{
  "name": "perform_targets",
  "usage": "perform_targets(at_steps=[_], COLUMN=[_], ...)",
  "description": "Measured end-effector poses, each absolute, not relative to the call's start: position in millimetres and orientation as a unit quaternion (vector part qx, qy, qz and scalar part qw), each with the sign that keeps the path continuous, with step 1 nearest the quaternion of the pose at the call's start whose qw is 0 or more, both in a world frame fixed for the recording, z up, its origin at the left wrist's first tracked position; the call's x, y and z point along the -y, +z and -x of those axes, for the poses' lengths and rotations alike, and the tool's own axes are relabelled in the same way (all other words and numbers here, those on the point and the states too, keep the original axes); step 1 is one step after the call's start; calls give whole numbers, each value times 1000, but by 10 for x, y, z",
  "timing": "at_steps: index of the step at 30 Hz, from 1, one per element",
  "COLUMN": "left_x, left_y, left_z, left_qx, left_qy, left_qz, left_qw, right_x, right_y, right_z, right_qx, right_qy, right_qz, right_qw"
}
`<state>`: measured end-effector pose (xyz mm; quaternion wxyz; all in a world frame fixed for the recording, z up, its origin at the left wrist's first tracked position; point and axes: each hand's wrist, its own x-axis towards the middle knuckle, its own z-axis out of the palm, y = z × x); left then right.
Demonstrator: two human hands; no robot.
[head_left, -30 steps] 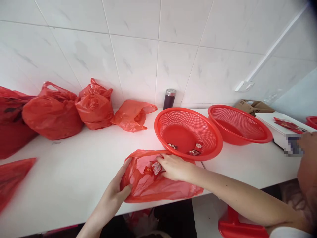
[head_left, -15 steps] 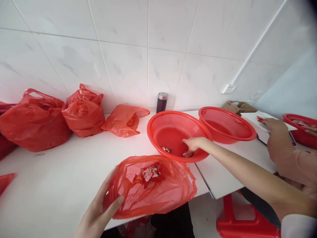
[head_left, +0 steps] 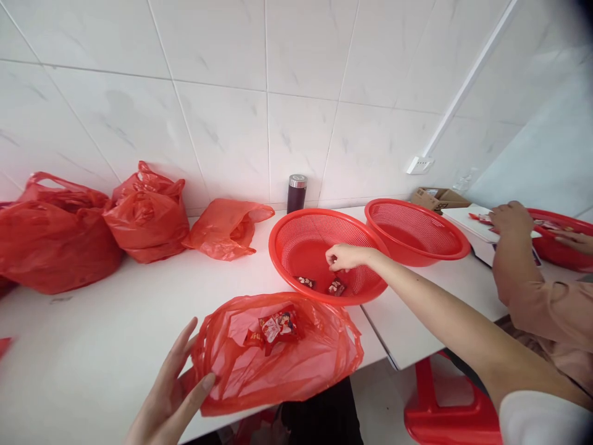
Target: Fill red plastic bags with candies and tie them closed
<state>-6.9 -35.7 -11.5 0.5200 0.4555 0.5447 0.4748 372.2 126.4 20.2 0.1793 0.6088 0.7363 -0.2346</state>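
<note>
My right hand (head_left: 345,256) is inside a red mesh basket (head_left: 282,247), its fingers curled together. Whatever they may hold is hidden. Below it, two small dark wrapped packets lie on the basket floor: one packet (head_left: 336,287) under the hand, the other packet (head_left: 306,282) to its left. In front of the basket lies a red plastic bag (head_left: 287,383) with its mouth spread wide. A shiny red snack packet (head_left: 280,326) with a printed cartoon figure rests in it, beside a smaller red packet (head_left: 254,338). My left hand (head_left: 173,386) is at the bag's left edge, fingers apart, thumb against the rim.
Full red bags (head_left: 60,241) stand at the left, with a flatter red bag (head_left: 227,228) beside them. A dark flask (head_left: 296,194) is by the wall. At right are a second basket (head_left: 417,256), a cardboard box (head_left: 438,198), a red stool (head_left: 449,420) and a co-worker's arm (head_left: 519,266).
My right hand has lifted and moved left off the packet in the basket, which now shows. My left fingers have spread away from the bag. The co-worker's hand has shifted.
</note>
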Motion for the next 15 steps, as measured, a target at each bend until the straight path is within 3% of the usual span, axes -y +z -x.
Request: perform_targets(at_steps=[7,15], left_x=[360,355], left_y=[-120,-206], left_z=[95,182], left_qx=[-550,-558], left_qy=[463,451], left_qz=[-450,-452], left_qw=[529,530], right_x=[-1149,-1348], right_y=[7,99], right_z=[-3446,-3583], right_qx=[-732,-744], right_qy=[-212,-199], right_qz=[-602,-598], right_qw=[238,223])
